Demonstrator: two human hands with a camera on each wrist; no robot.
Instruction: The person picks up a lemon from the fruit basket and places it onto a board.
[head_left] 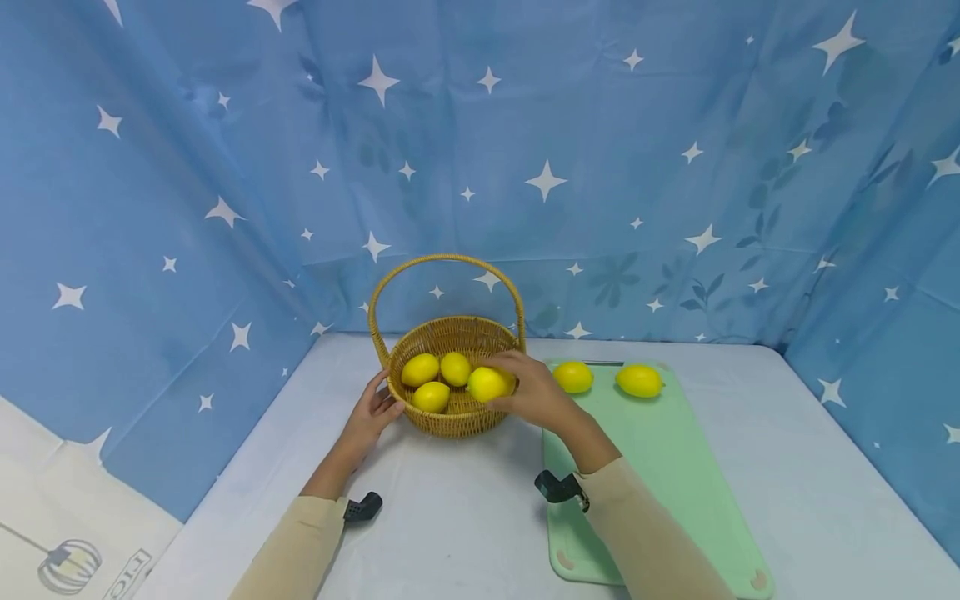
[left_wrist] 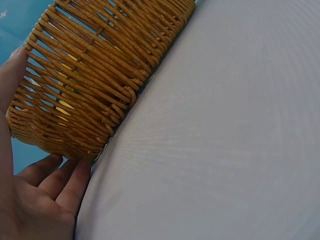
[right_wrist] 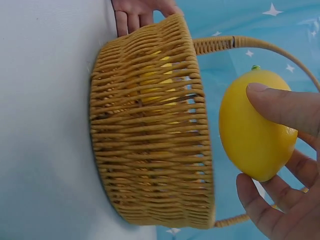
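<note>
A wicker basket (head_left: pixel 455 426) with a tall arched handle stands on the table, and several lemons (head_left: pixel 431 397) lie inside it. My right hand (head_left: pixel 534 392) grips another lemon (right_wrist: pixel 255 125) between thumb and fingers, above the right part of the basket's rim. In the right wrist view this lemon is apart from the wicker wall, its green stem tip showing. At the basket's left side, my left hand (head_left: pixel 370 417) holds the wall. The left wrist view shows its thumb by the rim and its fingertips (left_wrist: pixel 77 175) against the lower wicker.
A pale green cutting board (head_left: pixel 645 467) lies to the right, partly under my right forearm. Two lemons sit at its far end: a left one (head_left: pixel 573 377) and a right one (head_left: pixel 640 381). A blue star-patterned curtain (head_left: pixel 480 167) hangs behind the white table (head_left: pixel 442 517).
</note>
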